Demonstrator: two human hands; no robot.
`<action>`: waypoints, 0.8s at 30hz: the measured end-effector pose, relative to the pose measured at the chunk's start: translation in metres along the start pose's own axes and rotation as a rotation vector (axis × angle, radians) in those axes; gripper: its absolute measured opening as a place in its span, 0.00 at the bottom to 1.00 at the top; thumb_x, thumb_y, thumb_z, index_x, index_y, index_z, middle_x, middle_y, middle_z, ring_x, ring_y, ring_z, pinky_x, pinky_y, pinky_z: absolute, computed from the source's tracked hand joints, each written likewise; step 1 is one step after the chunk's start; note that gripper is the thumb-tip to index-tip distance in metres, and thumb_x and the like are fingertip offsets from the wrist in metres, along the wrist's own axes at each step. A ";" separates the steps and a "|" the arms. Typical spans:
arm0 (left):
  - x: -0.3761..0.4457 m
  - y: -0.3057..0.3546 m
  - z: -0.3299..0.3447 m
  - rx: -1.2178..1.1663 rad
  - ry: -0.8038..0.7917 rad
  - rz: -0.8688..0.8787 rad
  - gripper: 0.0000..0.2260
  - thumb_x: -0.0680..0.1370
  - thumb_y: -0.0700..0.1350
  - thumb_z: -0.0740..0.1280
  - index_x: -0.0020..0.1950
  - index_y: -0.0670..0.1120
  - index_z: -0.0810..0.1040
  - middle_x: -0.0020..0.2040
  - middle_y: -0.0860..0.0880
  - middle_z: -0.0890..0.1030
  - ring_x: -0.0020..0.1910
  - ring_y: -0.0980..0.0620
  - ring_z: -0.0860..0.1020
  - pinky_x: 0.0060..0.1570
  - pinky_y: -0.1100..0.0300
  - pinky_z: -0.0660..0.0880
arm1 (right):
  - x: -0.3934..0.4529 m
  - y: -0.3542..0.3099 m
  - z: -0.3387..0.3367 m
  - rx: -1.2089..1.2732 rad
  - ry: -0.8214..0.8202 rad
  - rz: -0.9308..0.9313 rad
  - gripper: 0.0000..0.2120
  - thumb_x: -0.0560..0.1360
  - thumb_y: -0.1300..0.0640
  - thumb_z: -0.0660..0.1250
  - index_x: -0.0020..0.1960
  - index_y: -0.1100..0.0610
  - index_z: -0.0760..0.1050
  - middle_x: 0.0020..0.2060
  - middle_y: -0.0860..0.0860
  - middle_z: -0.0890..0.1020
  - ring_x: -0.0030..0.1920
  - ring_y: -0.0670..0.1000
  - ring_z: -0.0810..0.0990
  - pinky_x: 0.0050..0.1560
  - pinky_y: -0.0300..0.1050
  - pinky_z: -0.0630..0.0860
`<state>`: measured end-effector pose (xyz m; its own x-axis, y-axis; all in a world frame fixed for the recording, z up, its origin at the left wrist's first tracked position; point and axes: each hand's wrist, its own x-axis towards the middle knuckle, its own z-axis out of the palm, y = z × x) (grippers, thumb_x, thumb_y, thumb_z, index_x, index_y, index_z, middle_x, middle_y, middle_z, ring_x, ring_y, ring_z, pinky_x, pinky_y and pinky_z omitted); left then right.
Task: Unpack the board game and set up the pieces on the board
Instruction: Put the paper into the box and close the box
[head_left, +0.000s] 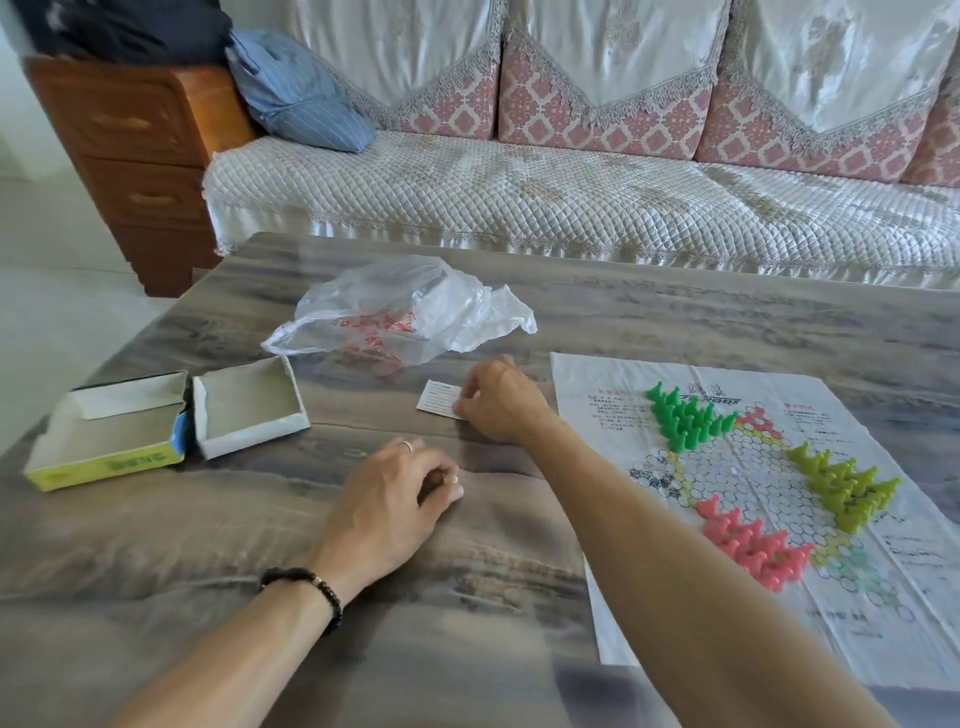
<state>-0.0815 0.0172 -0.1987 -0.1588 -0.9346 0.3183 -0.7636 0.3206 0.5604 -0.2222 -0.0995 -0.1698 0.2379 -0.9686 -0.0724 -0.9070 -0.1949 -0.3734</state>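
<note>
Sofa (571, 197) with quilted cover is standing behind the table (675, 312), a wooden drawer unit (140, 156) at its left end and a blue pillow (301, 93) leaning in its corner. Paper game board (779, 597) is lying flat on the table's right side, bearing three clusters of upright pieces: green pieces (683, 418) at the far point, yellow-green pieces (847, 486) to the right, pink pieces (753, 545) nearest. Clear plastic bag (410, 317) is lying crumpled left of the board. Box base (111, 434) and box lid (249, 408) are sitting open side by side at the table's left edge. Right hand (501, 402) is reaching across, fingertips pinching a small paper slip (439, 397) against the tabletop. Left hand (392, 501) is resting on the table, fingers curled with thumb meeting them; what they are holding is unclear.
</note>
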 end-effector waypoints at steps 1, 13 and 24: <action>-0.002 -0.005 -0.007 0.010 0.020 -0.019 0.02 0.73 0.48 0.72 0.43 0.51 0.80 0.38 0.57 0.77 0.43 0.55 0.76 0.43 0.54 0.75 | 0.003 -0.004 0.001 0.024 0.007 0.011 0.10 0.73 0.53 0.67 0.52 0.56 0.77 0.59 0.55 0.75 0.55 0.58 0.78 0.53 0.47 0.73; 0.006 -0.082 -0.092 0.314 0.383 -0.238 0.03 0.73 0.43 0.70 0.45 0.50 0.81 0.38 0.53 0.82 0.43 0.47 0.78 0.45 0.51 0.68 | 0.018 -0.039 -0.002 -0.005 -0.070 0.042 0.05 0.71 0.62 0.63 0.43 0.64 0.76 0.40 0.56 0.78 0.41 0.54 0.74 0.34 0.43 0.67; -0.008 -0.119 -0.108 0.417 0.132 -0.098 0.12 0.74 0.49 0.60 0.37 0.53 0.82 0.34 0.55 0.79 0.40 0.50 0.76 0.56 0.51 0.61 | 0.023 -0.131 0.006 0.366 0.151 -0.123 0.02 0.74 0.60 0.66 0.46 0.54 0.76 0.33 0.45 0.75 0.34 0.44 0.73 0.31 0.36 0.66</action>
<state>0.0776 0.0035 -0.1856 -0.0129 -0.9212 0.3889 -0.9624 0.1170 0.2453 -0.0964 -0.0949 -0.1280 0.2588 -0.9585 0.1197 -0.6852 -0.2695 -0.6767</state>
